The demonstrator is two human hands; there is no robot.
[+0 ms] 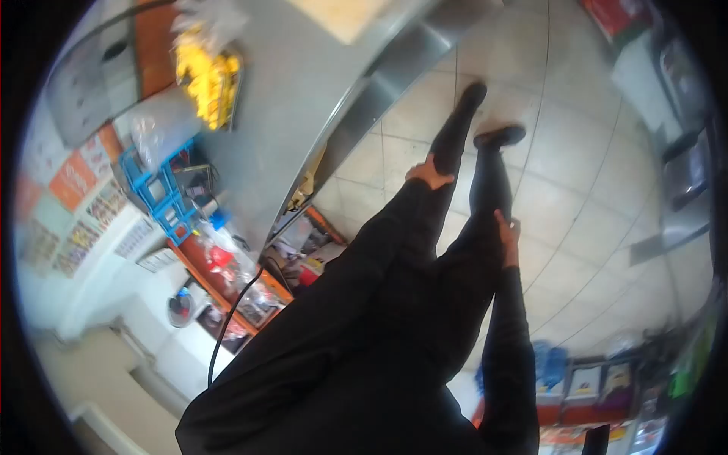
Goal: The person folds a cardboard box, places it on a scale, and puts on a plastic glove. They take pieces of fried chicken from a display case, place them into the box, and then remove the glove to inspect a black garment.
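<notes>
Two legs in black trousers stretch upward from the bottom, with dark shoes (500, 136) on the tiled floor. My left hand (431, 174) lies on the left trouser leg (447, 144), its fingers apart and bent over the cloth. Beside the other trouser leg (489, 189) is my right hand (509, 233), against its outer side, with thumb and a finger apart. No object shows in either hand. Black sleeves cover both arms, and some fingertips are too blurred to make out.
A grey metal counter (280, 98) fills the upper left, bearing a yellow item (208, 80) and a blue rack (159, 189). A black cable (227, 318) hangs at lower left. Shelves with goods (595, 383) stand lower right, metal equipment (686, 174) at right.
</notes>
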